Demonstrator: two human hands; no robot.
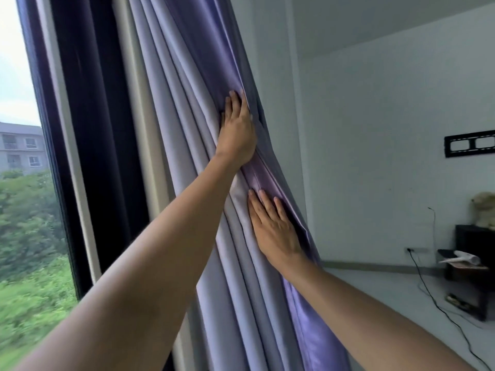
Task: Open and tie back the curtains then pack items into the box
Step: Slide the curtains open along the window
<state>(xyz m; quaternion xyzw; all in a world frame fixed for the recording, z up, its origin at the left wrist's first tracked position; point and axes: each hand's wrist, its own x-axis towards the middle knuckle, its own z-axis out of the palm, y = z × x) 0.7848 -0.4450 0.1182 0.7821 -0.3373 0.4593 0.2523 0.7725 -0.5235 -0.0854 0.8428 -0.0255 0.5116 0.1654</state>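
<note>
A purple curtain [187, 129] hangs gathered in thick folds beside the window, drawn toward the right wall. My left hand [237, 129] lies flat on the upper folds, fingers straight and pointing up, pressing the cloth. Lower down, my right hand [276, 228] presses flat against the folds too, fingers straight, at the curtain's right edge. Neither hand grips the fabric. No tie-back or box is in view.
The window [24, 183] at left shows trees and a building behind a dark frame [88, 129]. At the right stand a dark cabinet [474, 245] with a plush toy [484, 210], a low table with papers [463, 259], and a cable [434, 298] across the floor. A wall bracket [468, 143] hangs above.
</note>
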